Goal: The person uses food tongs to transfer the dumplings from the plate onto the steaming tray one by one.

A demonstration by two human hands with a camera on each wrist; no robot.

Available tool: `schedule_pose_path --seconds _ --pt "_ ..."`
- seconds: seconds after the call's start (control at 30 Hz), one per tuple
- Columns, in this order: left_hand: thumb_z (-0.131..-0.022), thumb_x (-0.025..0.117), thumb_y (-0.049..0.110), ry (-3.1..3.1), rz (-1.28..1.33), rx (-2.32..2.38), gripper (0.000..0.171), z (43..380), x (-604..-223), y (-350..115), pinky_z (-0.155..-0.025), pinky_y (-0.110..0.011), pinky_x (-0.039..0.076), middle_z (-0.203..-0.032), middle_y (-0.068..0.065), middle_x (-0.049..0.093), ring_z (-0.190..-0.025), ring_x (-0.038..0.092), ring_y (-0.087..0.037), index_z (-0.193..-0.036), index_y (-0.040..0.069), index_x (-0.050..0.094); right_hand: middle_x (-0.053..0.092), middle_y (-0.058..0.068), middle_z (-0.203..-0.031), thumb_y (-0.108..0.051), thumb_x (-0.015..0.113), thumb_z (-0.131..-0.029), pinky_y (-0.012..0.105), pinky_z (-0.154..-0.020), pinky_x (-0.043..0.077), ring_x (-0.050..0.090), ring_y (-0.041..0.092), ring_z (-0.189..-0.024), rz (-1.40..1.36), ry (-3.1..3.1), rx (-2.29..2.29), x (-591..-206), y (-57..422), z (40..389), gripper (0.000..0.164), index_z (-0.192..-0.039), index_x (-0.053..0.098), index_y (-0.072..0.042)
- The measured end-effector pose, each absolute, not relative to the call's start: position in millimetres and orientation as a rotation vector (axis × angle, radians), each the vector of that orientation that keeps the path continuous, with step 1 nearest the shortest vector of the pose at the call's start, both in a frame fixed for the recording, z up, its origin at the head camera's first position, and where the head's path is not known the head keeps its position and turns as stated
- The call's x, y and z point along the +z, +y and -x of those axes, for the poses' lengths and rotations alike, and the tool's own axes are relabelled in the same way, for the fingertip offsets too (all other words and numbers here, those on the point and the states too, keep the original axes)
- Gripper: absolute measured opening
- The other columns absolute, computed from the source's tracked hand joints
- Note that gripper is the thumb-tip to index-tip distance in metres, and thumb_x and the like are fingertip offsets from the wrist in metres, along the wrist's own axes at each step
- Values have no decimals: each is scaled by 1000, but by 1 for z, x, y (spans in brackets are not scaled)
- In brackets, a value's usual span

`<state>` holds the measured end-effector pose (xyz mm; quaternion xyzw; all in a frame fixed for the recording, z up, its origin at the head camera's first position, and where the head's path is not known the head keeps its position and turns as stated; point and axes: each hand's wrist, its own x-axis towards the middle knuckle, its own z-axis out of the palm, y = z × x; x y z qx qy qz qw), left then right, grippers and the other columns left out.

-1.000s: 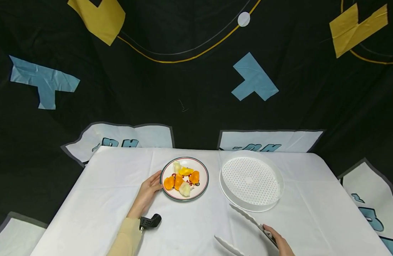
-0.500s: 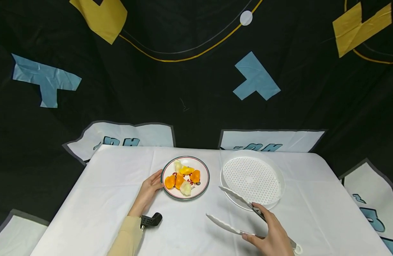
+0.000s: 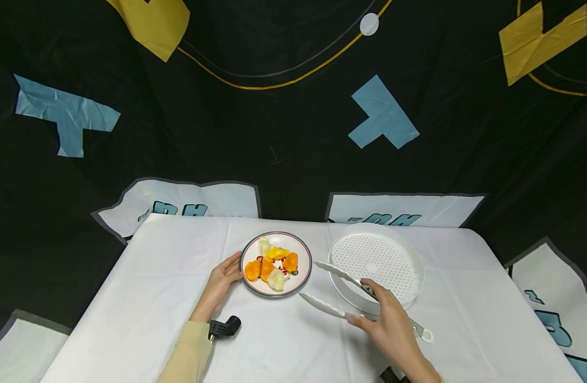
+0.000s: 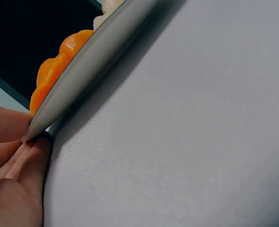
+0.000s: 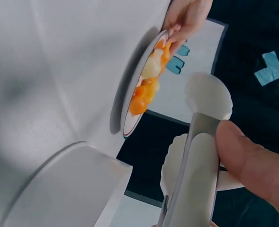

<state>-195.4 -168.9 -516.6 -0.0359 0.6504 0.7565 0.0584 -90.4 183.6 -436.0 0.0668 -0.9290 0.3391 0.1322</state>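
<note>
My left hand (image 3: 219,291) pinches the left rim of a round plate (image 3: 297,249) with a dark green and red edge. In the left wrist view, its thumb (image 4: 6,124) lies over the rim and fingers are beneath. On the plate sit several orange pieces (image 3: 291,262), a yellow piece (image 3: 277,253) and pale pieces (image 3: 276,280) that look like fruit. My right hand (image 3: 390,325) grips white-tipped tongs (image 3: 335,272), thumb on one arm and fingers on the other. The tongs' tips are spread, hold nothing, and point at the plate's right side.
A round white container (image 3: 416,260) with a perforated inner surface stands right of the plate, partly behind the tongs and right hand. White cloth covers the table (image 3: 131,303). A black curtain (image 3: 293,143) with taped shapes hangs behind the far edge.
The right hand has come in from the lower right, carrying the tongs up and left towards the plate. The left hand and plate have stayed in place.
</note>
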Motion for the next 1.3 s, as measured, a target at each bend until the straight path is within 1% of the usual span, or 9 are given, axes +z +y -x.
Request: schedule_pose_path --seconds 0.27,0.37,0.47,0.63,0.83,1.1,1.3 --pt "-86 43 -16 1943 120 2316 63 196 -514 -170 -107 -28 34 -149 -31 24 -138 25 -36 -146 -12 22 64 14 -115 -17 89 -61 48 -83 50 59 31 -102 -275 -2674 915 -444 171 124 72 -125 59 -2" --pt "-86 43 -16 1952 114 2308 63 196 -514 -170 -107 -29 33 -149 -32 23 -138 25 -37 -146 -13 21 64 14 -114 -18 89 -61 49 -85 49 59 32 -103 -298 -2676 898 -446 164 133 72 -124 59 0" --pt "-86 44 -15 1950 133 2307 63 196 -515 -170 -108 -31 32 -149 -30 24 -138 26 -36 -146 -12 22 65 15 -114 -20 89 -62 49 -85 49 59 32 -103 -318 -2682 867 -448 158 140 72 -124 59 1" --pt "-87 43 -15 1945 142 2303 63 197 -516 -170 -109 -34 31 -150 -29 24 -139 26 -34 -146 -11 23 66 14 -112 -23 89 -61 48 -82 51 60 30 -101 -367 -2668 800 -449 150 150 72 -122 60 2" --pt "-88 44 -15 1940 133 2309 62 196 -517 -168 -109 -34 31 -149 -30 24 -139 26 -35 -146 -12 22 67 16 -110 -20 90 -60 48 -82 51 61 31 -98 -394 -2674 752 -450 143 159 71 -120 61 5" --pt "-88 44 -13 1956 120 2311 61 193 -516 -167 -110 -35 30 -149 -30 24 -139 26 -35 -146 -11 24 67 18 -107 -22 89 -62 48 -80 52 62 32 -93 -380 -2734 699 -448 133 169 69 -118 62 6" --pt "-88 44 -14 1939 114 2326 61 193 -516 -168 -110 -36 29 -149 -30 24 -139 26 -35 -146 -11 23 68 17 -103 -25 88 -62 46 -76 52 62 31 -88 -390 -2764 673 -448 128 176 65 -115 64 5"
